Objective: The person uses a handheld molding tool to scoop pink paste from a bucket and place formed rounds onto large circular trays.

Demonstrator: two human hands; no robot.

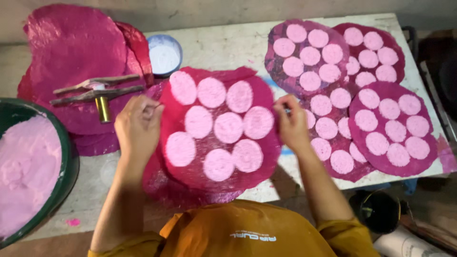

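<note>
Both hands pinch opposite rims: left hand [138,124], right hand [291,123] grip the magenta sheet [216,164]. Judged thin, limp, tear-prone; support edges, keeping pink discs [228,127] level.

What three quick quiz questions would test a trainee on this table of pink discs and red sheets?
1. True or false: both hands pinch the edges of the same red sheet.
2. How many pale pink discs sit on that sheet?
3. What fills the green bowl: A, pink powder; B, water; C, red sheets?

Key
1. True: the left hand and right hand each hold an edge of the red sheet.
2. Nine pink discs.
3. A: the green bowl holds pink powder.
</note>
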